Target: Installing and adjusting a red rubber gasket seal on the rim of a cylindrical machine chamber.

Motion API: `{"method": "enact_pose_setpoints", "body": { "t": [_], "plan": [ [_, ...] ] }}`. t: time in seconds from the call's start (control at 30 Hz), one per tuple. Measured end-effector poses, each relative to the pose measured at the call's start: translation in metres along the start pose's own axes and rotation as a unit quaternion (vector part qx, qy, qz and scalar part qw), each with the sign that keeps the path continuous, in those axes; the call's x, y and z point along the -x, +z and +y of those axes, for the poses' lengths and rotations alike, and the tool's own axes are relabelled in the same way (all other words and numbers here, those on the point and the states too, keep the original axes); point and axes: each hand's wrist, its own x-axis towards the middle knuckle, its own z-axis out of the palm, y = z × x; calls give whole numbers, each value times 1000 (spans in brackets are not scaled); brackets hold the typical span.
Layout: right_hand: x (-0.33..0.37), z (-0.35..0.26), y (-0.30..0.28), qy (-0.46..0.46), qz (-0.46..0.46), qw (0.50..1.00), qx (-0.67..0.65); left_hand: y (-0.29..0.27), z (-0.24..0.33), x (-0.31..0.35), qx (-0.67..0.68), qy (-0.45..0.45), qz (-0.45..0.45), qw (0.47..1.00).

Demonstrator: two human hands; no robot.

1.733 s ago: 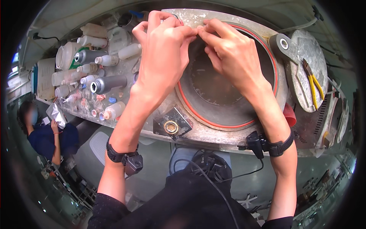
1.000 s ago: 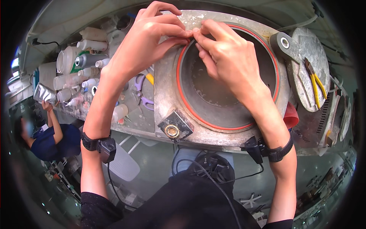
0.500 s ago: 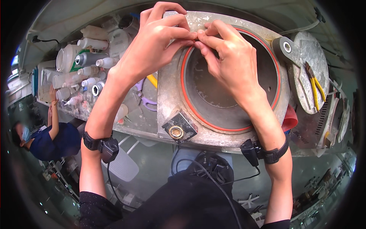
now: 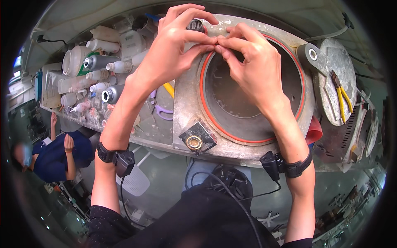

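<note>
A round metal chamber [image 4: 231, 111] with an orange sealing ring [image 4: 201, 89] round its rim is set in a grey worn metal top. Over the far left part of that rim, my left hand [image 4: 175, 37] has thumb and index finger pinched, the other fingers raised and curved. My right hand [image 4: 258, 58] pinches at the same spot, its fingertips touching the left ones. Whatever lies between the fingertips is too small to make out. The ring disappears beneath my fingers there. Behind my left hand a dark cylindrical piece [image 4: 195, 25] partly shows.
Several bottles [image 4: 103, 62] crowd the bench at left, with purple-handled scissors [image 4: 164, 112] nearer. A black square block with a brass-coloured fitting [image 4: 193, 143] sits at the front edge. At right are a round lid [image 4: 331, 99], yellow-handled pliers [image 4: 341, 99] and a red cup-like piece [image 4: 314, 129]. A masked person [image 4: 62, 157] is at far left.
My pinching hands shift slightly right, and the left fingers spread more, revealing the dark cylindrical piece. The view shifts a little. The person at left has drawn a hand back from the bench.
</note>
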Motion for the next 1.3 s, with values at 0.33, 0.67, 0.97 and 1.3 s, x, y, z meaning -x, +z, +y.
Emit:
{"method": "enact_pose_setpoints", "body": {
  "t": [0.33, 0.67, 0.97, 1.3],
  "plan": [
    [-11, 10, -3, 81, -46, 989, -112, 3, -10, 5, 26, -3, -4, 1000],
    [-3, 18, -1, -37, -19, 998, -46, 2, -8, 4, 10, 13, -19, 1000],
    [1, 8, -14, -104, -81, 990, 44, 2, -7, 7, 25, -15, 7, 1000],
    [-9, 4, -22, -115, -137, 981, 75, -1, -7, 4, 23, 9, 8, 1000]
  ]
}}
